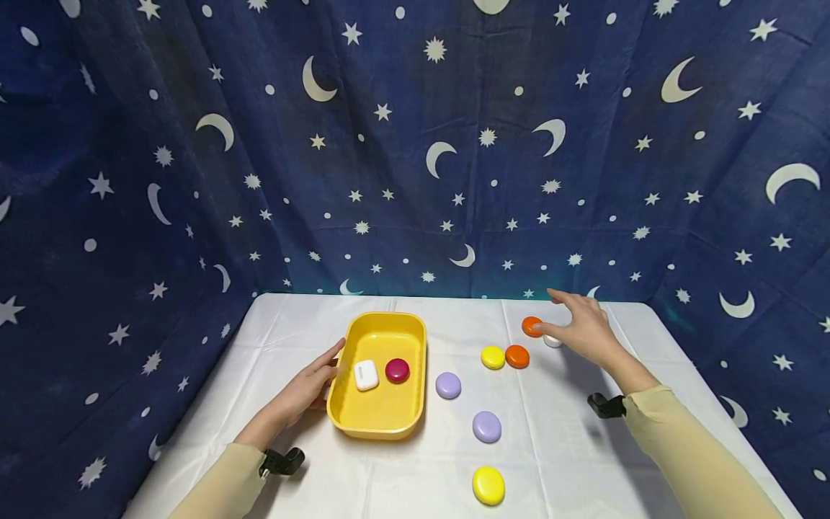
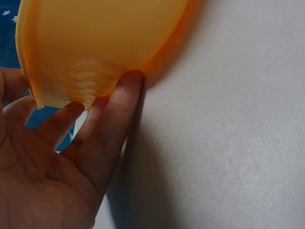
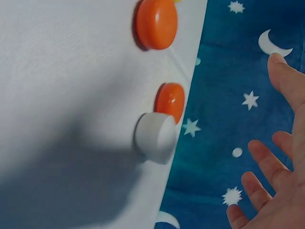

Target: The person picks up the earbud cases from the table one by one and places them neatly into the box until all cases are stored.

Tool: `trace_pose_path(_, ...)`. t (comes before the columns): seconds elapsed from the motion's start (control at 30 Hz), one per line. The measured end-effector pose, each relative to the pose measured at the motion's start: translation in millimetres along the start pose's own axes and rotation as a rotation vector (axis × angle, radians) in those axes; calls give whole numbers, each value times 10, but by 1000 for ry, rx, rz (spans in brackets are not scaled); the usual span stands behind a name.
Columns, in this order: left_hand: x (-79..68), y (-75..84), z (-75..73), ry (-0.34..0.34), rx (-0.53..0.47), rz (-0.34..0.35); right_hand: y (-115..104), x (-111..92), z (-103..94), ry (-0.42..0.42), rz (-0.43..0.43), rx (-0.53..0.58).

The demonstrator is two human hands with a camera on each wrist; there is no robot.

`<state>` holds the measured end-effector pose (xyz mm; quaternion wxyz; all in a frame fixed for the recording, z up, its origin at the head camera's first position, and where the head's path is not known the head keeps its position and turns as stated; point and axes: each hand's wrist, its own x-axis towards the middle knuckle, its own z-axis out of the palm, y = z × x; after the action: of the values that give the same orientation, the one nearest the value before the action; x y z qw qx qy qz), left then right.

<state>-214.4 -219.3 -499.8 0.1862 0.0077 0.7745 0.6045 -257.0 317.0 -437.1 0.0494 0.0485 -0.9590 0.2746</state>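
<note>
Fingers and thumb apart, the right hand [image 1: 586, 333] would best come down over the white piece [image 3: 155, 138] near the far edge of the worktop [image 1: 402, 479] and pinch its sides without nudging the orange disc [image 3: 170, 99] just beside it, while the left hand [image 1: 303, 389], fingers extended, rests against the yellow tray [image 1: 376, 434].

White-covered table [image 1: 415, 476]: supports 1 yellow tray [image 1: 377, 417], 2 purple discs [image 1: 486, 427], 2 yellow discs [image 1: 488, 485], 2 orange discs [image 1: 517, 356] and 1 white object [image 3: 156, 137] beside an orange disc.
</note>
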Motion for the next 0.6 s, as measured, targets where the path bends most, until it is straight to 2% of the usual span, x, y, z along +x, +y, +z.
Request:
trace_pose_path(0.4, 22, 2, 8, 0, 11, -4, 371, -9, 152, 27, 90, -5)
trace_pose_path(0.6, 8, 9, 8, 3, 15, -7, 463, -3, 248, 6, 154, -27)
